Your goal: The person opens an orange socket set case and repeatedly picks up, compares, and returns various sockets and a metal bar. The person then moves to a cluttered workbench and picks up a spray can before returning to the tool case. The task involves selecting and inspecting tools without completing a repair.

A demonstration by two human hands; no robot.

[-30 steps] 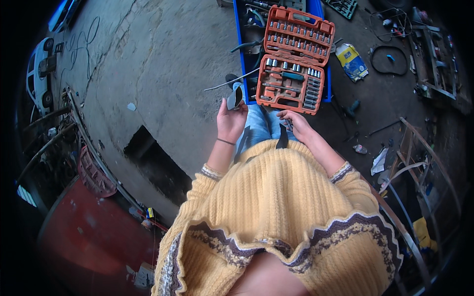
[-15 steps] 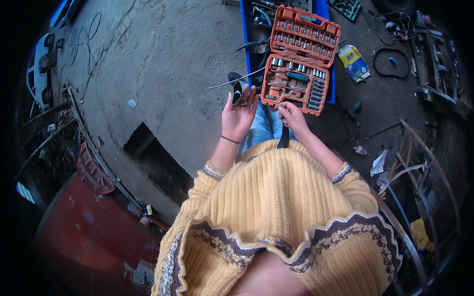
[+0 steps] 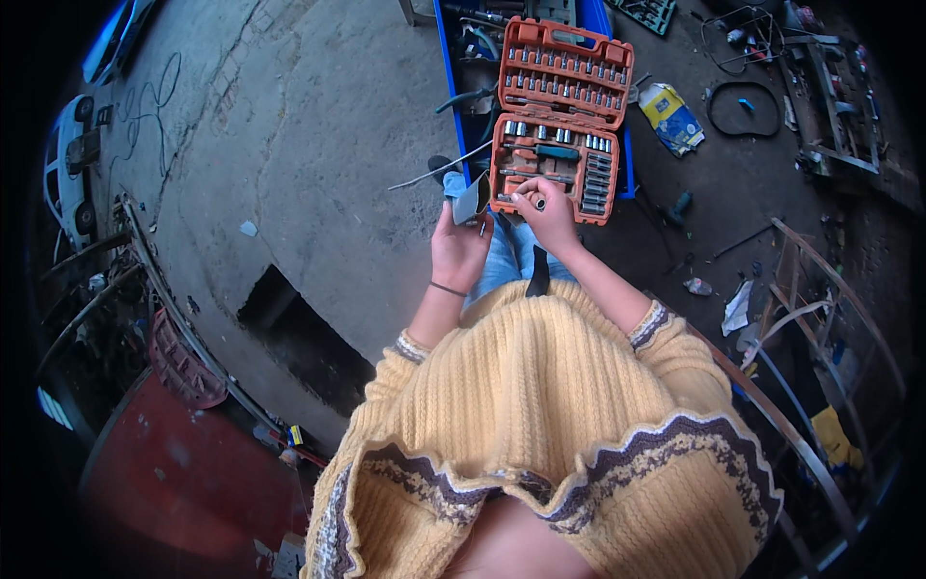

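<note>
Left hand (image 3: 458, 249) grips a small grey metal piece (image 3: 472, 201), held up by the near-left corner of the open orange socket case (image 3: 559, 116). Right hand (image 3: 545, 207) has moved from beside the jeans onto the case's lower tray, fingertips pinched on a small socket (image 3: 540, 204) at its near edge. Case sits closer and more central than a second ago. Judgement: picking a socket to match the held piece. Case rests on a blue tray (image 3: 622, 145) on the concrete floor (image 3: 318, 145).
</note>
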